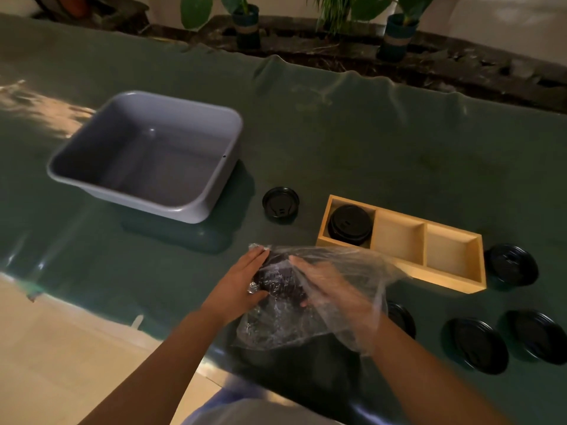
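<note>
A crumpled clear plastic bag lies at the near edge of the green-covered table, with a dark stack of black cup lids inside it. My left hand grips the bag's left end from outside, fingers above and thumb below the stack. My right hand is inside the bag and shows blurred through the plastic, its fingers over the stack and its thumb tip under it. Beyond the bag stands a wooden three-compartment organizer. Its left compartment holds stacked black lids, and the other two are bare.
A grey plastic tub sits at the back left with nothing in it. One loose black lid lies between the tub and the organizer. More black lids lie at the right. Potted plants stand beyond the table's far edge.
</note>
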A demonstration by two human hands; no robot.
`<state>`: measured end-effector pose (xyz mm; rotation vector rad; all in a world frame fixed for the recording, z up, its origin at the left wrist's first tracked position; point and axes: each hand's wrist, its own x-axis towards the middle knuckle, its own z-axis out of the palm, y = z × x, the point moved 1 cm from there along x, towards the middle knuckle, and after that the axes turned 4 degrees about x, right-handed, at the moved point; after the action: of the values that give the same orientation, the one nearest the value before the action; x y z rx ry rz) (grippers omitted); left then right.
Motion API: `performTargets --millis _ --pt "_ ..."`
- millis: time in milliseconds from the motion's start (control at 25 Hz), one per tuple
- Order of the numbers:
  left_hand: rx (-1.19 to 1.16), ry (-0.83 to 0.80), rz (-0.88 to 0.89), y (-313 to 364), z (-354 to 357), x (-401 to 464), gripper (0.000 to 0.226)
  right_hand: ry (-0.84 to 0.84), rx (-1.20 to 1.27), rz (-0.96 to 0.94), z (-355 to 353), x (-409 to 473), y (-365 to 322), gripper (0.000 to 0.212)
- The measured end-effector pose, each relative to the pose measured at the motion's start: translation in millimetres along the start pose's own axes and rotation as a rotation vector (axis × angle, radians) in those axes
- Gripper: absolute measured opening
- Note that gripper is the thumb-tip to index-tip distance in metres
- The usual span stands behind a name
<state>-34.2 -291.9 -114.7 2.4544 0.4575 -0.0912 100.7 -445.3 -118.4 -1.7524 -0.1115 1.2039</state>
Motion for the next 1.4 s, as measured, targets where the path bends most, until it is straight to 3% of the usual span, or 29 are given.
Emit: performTargets --millis 40,200,320,440,560,680,840,920,1000,1120,1240,1320,1400 --pt "0.009 0.001 0.004 -1.0 0.6 -0.7 0.084 0.033 -0.004 0.028 1.7 3.7 3.0 0.072" --pt "0.013 0.016 0.014 -3.0 1.0 0.1 0.084 -0.040 0.046 0.017 -3.1 4.7 5.9 0.039" --pt "0.001 0.029 0.033 -3.8 -0.7 1.2 0.084 0.049 0.000 0.105 -22.0 -4.9 2.9 0.034" --pt "0.002 0.028 0.043 -3.9 -1.3 0.4 0.085 0.060 0.066 0.022 -34.2 -16.4 14.0 0.026" --pt "0.002 0.012 0.055 -2.9 -1.4 -1.6 0.085 0.165 0.154 -0.034 -33.1 -30.1 19.9 0.043" --pt "-0.089 0.004 -0.010 7.8 1.8 0.1 0.079 0.169 0.039 -0.146 -21.6 -32.5 11.4 0.050" --pt "-0.049 0.036 -0.111 27.8 15.0 9.4 0.064 0.138 -0.212 -0.319 3.9 -32.5 -2.0 0.034" --pt "-0.004 0.027 -0.095 27.8 17.3 10.2 0.058 0.091 -0.162 -0.332 14.5 -32.9 -4.2 0.022" --pt "-0.031 0.008 -0.069 20.9 15.5 9.2 0.056 0.152 -0.129 -0.313 18.9 -31.7 -5.4 0.011" --pt "-0.110 -0.016 -0.040 14.0 9.6 7.7 0.054 0.286 -0.246 -0.247 17.0 -27.4 -9.2 0.023" --pt "-0.190 -0.069 -0.033 9.9 4.2 8.3 0.052 0.151 -0.242 -0.282 14.7 -28.1 -12.1 0.030" --pt "-0.229 -0.121 -0.041 6.7 -0.3 8.5 0.053 0.034 -0.381 -0.347 11.7 -30.7 -14.2 0.043" --pt "-0.231 -0.143 -0.042 4.8 -3.4 8.9 0.052 -0.002 -0.477 -0.427 9.6 -30.9 -16.8 0.039"
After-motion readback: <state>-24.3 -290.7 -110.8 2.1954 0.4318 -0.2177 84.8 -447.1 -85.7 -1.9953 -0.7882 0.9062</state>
